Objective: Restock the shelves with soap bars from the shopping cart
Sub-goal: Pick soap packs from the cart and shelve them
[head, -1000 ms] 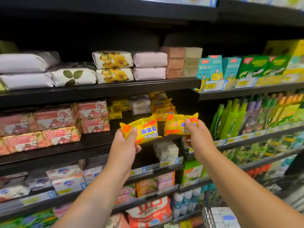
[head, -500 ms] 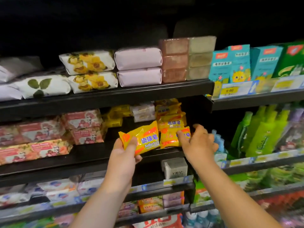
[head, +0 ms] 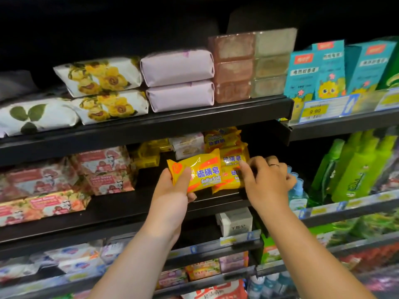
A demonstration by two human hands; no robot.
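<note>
My left hand [head: 170, 197] grips a yellow sulfur soap bar [head: 203, 172] by its left end, just in front of the middle shelf [head: 129, 209]. My right hand [head: 267, 182] reaches into that shelf. Its curled fingers hold the right end of a second yellow soap bar [head: 226, 183], which rests low on the shelf. Behind it stands a stack of the same yellow bars [head: 224, 140]. The two bars overlap, with the left one in front. The shopping cart is out of view.
Pink soap packs [head: 103, 173] fill the middle shelf's left, with white boxed soaps [head: 187, 145] behind. The upper shelf's edge [head: 151, 126] hangs close overhead, carrying wrapped bars [head: 177, 80]. Blue-capped bottles [head: 299, 188] and green bottles [head: 354, 169] stand to the right.
Both hands moved forward to the middle shelf. The right hand brought its yellow bar down in front of the stack. The view moved closer to the shelves.
</note>
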